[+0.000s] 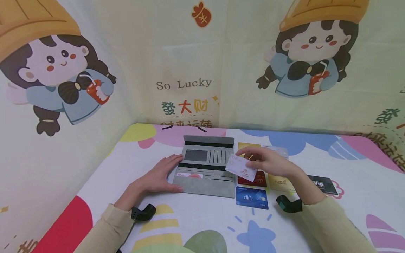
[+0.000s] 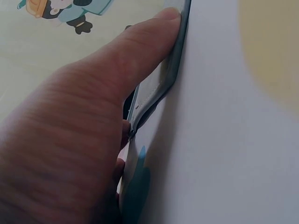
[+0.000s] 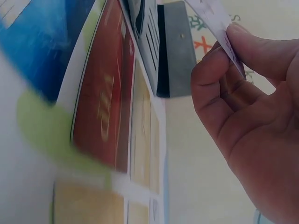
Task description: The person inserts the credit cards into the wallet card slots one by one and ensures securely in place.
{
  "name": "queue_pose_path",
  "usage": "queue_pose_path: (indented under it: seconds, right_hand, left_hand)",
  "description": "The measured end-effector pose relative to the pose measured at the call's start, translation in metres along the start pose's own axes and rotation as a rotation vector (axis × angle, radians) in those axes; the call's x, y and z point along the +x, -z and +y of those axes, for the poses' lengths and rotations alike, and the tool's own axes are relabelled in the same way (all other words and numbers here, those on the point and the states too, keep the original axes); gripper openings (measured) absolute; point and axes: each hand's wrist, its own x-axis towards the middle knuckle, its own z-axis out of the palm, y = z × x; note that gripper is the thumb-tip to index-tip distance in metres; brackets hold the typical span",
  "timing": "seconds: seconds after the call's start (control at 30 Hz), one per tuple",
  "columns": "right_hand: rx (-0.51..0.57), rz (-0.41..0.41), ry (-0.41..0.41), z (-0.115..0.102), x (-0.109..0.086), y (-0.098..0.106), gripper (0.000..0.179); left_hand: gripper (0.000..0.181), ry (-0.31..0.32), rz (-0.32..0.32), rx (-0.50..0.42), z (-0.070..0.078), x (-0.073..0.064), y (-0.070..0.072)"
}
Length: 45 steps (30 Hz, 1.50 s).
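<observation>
A grey wallet (image 1: 209,182) lies unfolded on the table, with slots, a dark window pocket and a pink-and-white card (image 1: 190,175) tucked into a lower slot. Along the wallet's left edge rests my left hand (image 1: 158,175), its thumb (image 2: 154,39) on the near left part and its fingers by the side. My right hand (image 1: 269,160) pinches a white VIP card (image 1: 241,166) between thumb and fingers, tilted above the wallet's right edge. In the right wrist view the same card (image 3: 216,28) appears nearly edge-on, apart from the wallet's slots.
Right of the wallet lie a blue VIP card (image 1: 252,198), a red card (image 1: 257,180), a gold card (image 1: 280,183), a yellow card (image 1: 248,144), a silvery card (image 1: 280,151) and a black VIP card (image 1: 323,185). A cartoon-printed cloth (image 1: 240,70) hangs behind the patterned table.
</observation>
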Motion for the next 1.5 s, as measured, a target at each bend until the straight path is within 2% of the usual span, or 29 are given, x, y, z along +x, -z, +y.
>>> queue_pose_path:
  seconds: [0.33,0.47,0.57,0.8,0.97,1.13,1.5]
  right_hand:
    - [0.004,-0.011,0.04,-0.003,0.034,-0.018,0.039]
    - [-0.025,-0.012,0.023,-0.008,0.046,-0.024,0.039]
    - [-0.03,-0.019,0.009,-0.013,0.055,-0.029,0.04]
    - [-0.009,-0.051,0.042,-0.018,0.074,-0.041,0.039]
    - [-0.005,-0.068,0.065,-0.023,0.092,-0.05,0.038]
    - [-0.018,-0.075,0.05,-0.029,0.107,-0.059,0.039]
    - [-0.033,-0.12,0.038,-0.036,0.126,-0.071,0.039]
  left_hand:
    - [0.108,-0.003,-0.005,0.007,-0.001,0.0,0.0]
    - [0.108,-0.017,-0.008,0.018,-0.002,0.0,0.001]
    - [0.108,-0.004,-0.008,0.02,-0.001,0.0,0.001]
    - [0.105,-0.034,-0.002,0.013,-0.001,0.001,0.002]
    - [0.105,-0.017,-0.008,0.011,-0.003,0.001,0.002]
    - [0.106,-0.005,-0.016,0.009,-0.002,0.001,0.003]
    - [0.107,0.0,-0.025,0.007,-0.002,0.001,0.004]
